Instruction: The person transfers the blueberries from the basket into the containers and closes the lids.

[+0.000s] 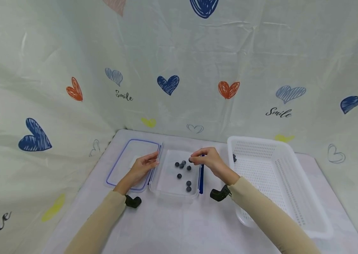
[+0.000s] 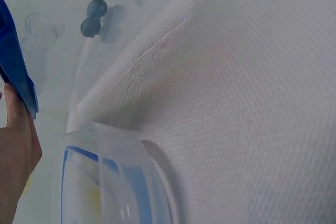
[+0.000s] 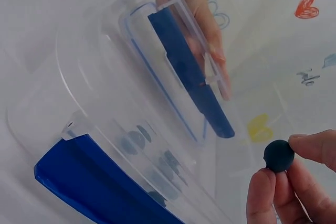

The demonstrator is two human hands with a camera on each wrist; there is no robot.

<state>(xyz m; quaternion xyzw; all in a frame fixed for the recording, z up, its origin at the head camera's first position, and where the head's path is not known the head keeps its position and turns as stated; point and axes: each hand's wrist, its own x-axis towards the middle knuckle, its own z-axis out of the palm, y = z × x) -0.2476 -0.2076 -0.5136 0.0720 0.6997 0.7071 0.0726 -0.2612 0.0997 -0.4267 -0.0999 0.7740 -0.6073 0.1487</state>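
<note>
My right hand (image 1: 210,160) pinches a small dark ball (image 3: 279,156) between thumb and fingertips, above the right side of a clear plastic box (image 1: 174,195). Inside the box lie several similar dark balls (image 1: 179,176), spread toward its middle and right. Against the box's left side rests my left hand (image 1: 142,167), its fingers mostly straight along the blue latch (image 3: 181,66). Another blue latch (image 3: 100,177) hangs on the opposite side. In the left wrist view, only part of the left hand (image 2: 18,150) shows at the left edge.
A clear lid with a blue rim (image 1: 115,164) lies left of the box, partly behind the left hand. At the right stands a white perforated basket (image 1: 320,222), with dark round things (image 1: 234,158) by its left wall. A heart-printed curtain (image 1: 198,53) hangs behind the white-covered table.
</note>
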